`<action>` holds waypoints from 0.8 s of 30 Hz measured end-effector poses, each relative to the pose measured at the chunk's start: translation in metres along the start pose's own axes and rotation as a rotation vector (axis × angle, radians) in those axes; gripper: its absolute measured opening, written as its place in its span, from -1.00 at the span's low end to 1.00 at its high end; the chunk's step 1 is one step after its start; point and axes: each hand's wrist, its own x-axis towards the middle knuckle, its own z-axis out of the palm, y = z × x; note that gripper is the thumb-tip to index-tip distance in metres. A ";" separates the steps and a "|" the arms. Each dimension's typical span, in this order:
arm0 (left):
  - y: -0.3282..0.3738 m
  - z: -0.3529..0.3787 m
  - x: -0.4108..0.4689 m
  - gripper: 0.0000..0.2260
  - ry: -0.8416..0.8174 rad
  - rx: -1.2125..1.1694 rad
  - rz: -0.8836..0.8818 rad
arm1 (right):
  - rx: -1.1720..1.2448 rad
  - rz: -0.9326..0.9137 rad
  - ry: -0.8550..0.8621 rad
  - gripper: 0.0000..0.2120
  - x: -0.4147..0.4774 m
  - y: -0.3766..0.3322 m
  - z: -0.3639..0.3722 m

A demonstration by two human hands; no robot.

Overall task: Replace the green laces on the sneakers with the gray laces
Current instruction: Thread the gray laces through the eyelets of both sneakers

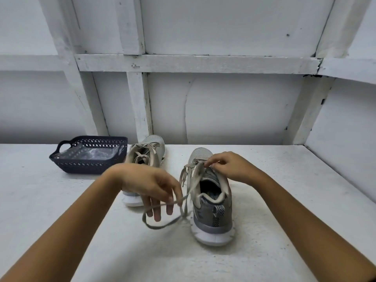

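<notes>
From the head view, the near sneaker [211,202] stands heel toward the person on the white table [284,200]. The right hand [230,166] is up at the top eyelets, fingertips pinching the lace [162,226] where it leaves the shoe. The left hand [150,186] hangs beside the shoe, fingers pointing down, with the free length draped across them and seemingly nipped between thumb and forefinger. A slack loop of it lies on the table below. The lace looks pale grey-beige; I cannot tell for sure whether it is the old one or the new.

My guess is the lacing of this shoe is in hand, worked at the top holes. The next move calls for feeding or drawing the lace through an eyelet while the other hand manages the slack.

The second sneaker [147,153] sits farther back, laced, just beside a dark basket [89,167] lined with clear plastic. Bare tabletop stretches to the right and toward the person. The wall [223,110] closes the table's back edge, just behind both shoes.
</notes>
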 end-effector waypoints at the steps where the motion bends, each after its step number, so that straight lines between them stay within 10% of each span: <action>1: 0.001 0.002 0.004 -0.82 0.016 0.110 -0.065 | -0.024 0.005 -0.012 -0.71 0.002 -0.002 -0.002; 8: 0.006 -0.015 0.066 -0.72 0.776 0.519 -0.086 | -0.129 0.009 -0.041 -0.68 0.005 -0.011 0.003; 17: -0.005 -0.018 0.102 -0.77 0.820 0.456 -0.068 | -0.053 0.026 0.018 -0.72 -0.001 -0.005 -0.002; 24: 0.016 -0.046 0.057 -0.71 0.562 -0.675 0.228 | 0.117 -0.018 0.228 -0.78 0.003 -0.011 -0.010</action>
